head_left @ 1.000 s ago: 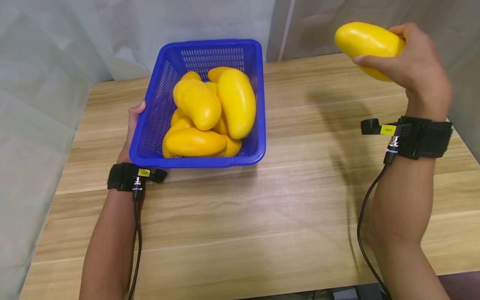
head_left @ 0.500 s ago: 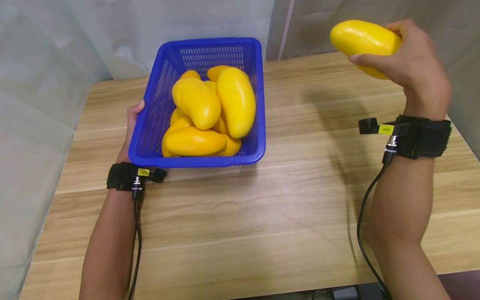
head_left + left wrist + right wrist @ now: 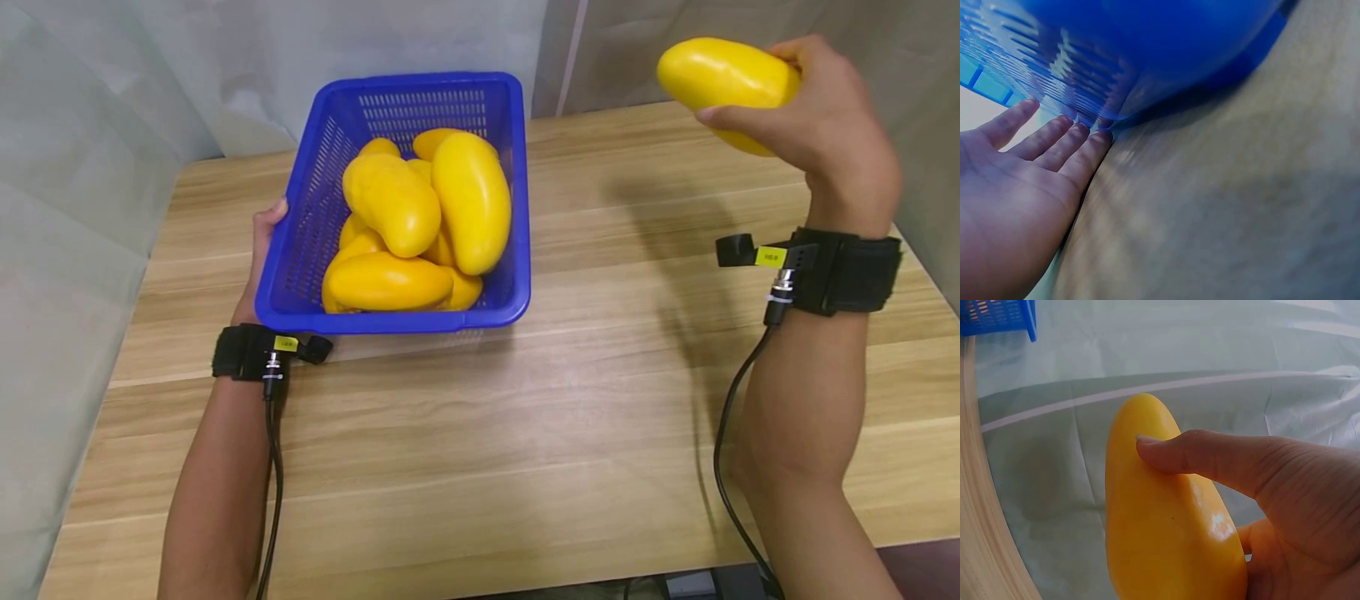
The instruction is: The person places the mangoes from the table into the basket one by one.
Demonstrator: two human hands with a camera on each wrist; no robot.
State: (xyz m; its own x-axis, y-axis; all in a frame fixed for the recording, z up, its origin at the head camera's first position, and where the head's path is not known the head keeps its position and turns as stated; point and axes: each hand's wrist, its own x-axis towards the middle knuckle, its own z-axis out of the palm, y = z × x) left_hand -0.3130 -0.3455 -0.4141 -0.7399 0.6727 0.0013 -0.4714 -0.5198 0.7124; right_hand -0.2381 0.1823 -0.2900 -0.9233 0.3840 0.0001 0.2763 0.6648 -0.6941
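A yellow mango [image 3: 723,79] is held up above the table's far right part by my right hand [image 3: 836,125]. In the right wrist view, the thumb lies across the mango [image 3: 1166,525] while the other fingers are mostly hidden behind it. At the left side of a blue slotted basket [image 3: 390,322] is my left hand [image 3: 266,233]. The left wrist view shows its fingers [image 3: 1054,140] straight, their tips against the lower wall of the basket [image 3: 1166,50]. Several yellow mangoes [image 3: 472,204] are piled inside the basket.
A light wood-grain table [image 3: 525,467] lies under everything. Pale sheeting [image 3: 225,67] hangs along the back and sides. Each wrist wears a black strap [image 3: 847,271] with a camera, and a cable [image 3: 723,433] runs down from it.
My right hand has moved slightly up and to the left with the mango in its grip. The left hand stays at the basket; the whole view has shifted a little.
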